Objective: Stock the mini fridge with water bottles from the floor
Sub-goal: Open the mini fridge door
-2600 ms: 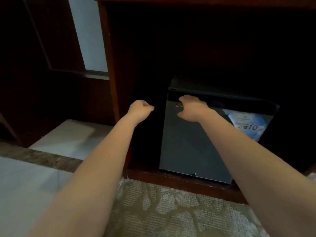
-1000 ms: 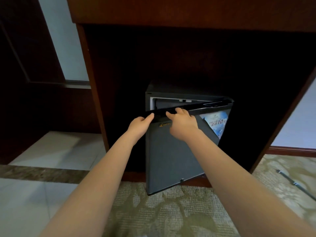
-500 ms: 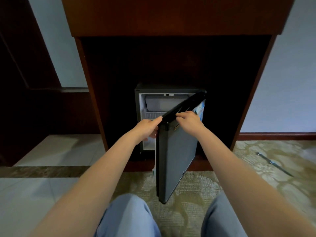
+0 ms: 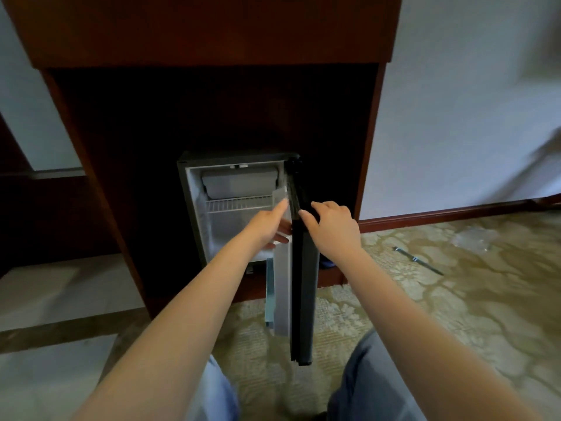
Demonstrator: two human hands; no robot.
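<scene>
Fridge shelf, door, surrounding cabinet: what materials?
shelf: likely white-coated wire, thin parallel bars.
door: matte dark-grey skin, painted metal or plastic, cannot tell; its liner looks like white plastic.
cabinet: reddish-brown wood or veneer, slight sheen.

A: Where does the mini fridge (image 4: 236,157) sit?
B: In the cabinet (image 4: 212,34) recess, at the bottom. Its door (image 4: 305,299) stands open, edge-on to the person, hinge at right.
A: Inside?
B: Freezer box (image 4: 239,182) on top, wire shelf (image 4: 239,205) just below.
A: Hands?
B: Left hand (image 4: 268,227) on the door's inner side, right hand (image 4: 331,227) on its top edge.
A: Floor?
B: Rod (image 4: 417,260) on the carpet (image 4: 455,314), well right of the fridge. Tiled floor (image 4: 60,290) to the left.
</scene>
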